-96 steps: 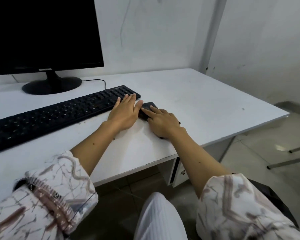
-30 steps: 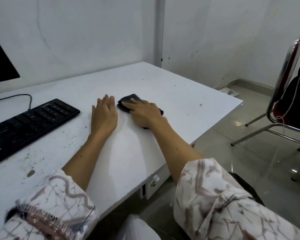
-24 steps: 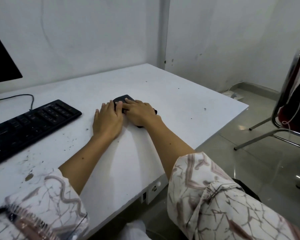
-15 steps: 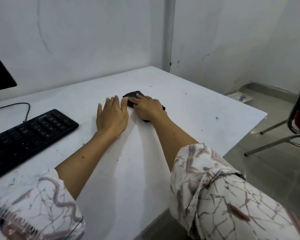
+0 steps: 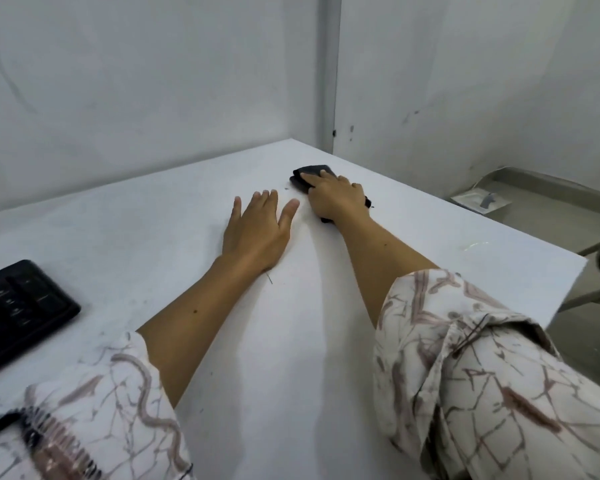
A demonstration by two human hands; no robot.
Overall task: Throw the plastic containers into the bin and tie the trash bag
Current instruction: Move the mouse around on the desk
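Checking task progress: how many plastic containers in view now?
0. The white desk shows only a keyboard, left hand flat, right hand on a dark cloth. Containers may lie out of frame.

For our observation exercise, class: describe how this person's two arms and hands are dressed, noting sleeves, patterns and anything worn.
Both forearms are bare. The left sleeve and right sleeve are loose, off-white fabric with a brownish marbled line pattern, pushed up toward the elbows. The left sleeve has a dark, fringed trim near its lower edge. No rings, watch or gloves show on the left hand or right hand.
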